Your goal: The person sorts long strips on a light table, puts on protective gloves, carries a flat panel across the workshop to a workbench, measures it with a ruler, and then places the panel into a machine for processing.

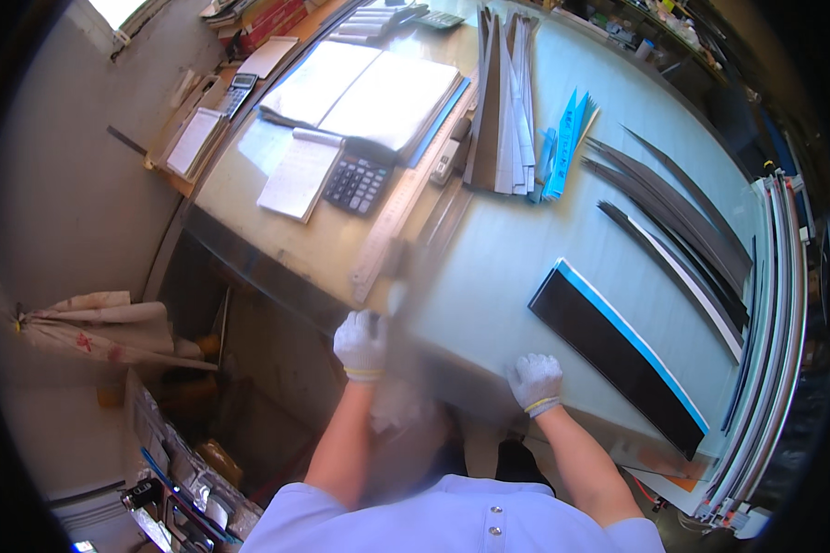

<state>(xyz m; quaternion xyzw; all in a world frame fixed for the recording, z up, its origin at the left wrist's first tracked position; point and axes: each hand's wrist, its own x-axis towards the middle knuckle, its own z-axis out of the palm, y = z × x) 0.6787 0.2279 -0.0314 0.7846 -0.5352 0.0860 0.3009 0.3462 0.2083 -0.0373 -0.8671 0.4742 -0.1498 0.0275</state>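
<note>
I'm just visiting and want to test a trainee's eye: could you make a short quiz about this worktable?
1. True or false: both hands wear white gloves.
2. Which lies nearest the right hand? A) calculator B) black strip with a blue edge C) open book
3. What does the left hand hold?

Key
1. True.
2. B: the black strip lies just beside it; the calculator and open book lie far up the table.
3. A motion-blurred thing, too smeared to name.

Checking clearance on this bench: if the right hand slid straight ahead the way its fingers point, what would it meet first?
Probably nothing soon: the right hand rests on the table edge, fingers pointing across bare pale surface. The black panel with a blue edge lies off to its right. Depth is unclear.
</note>
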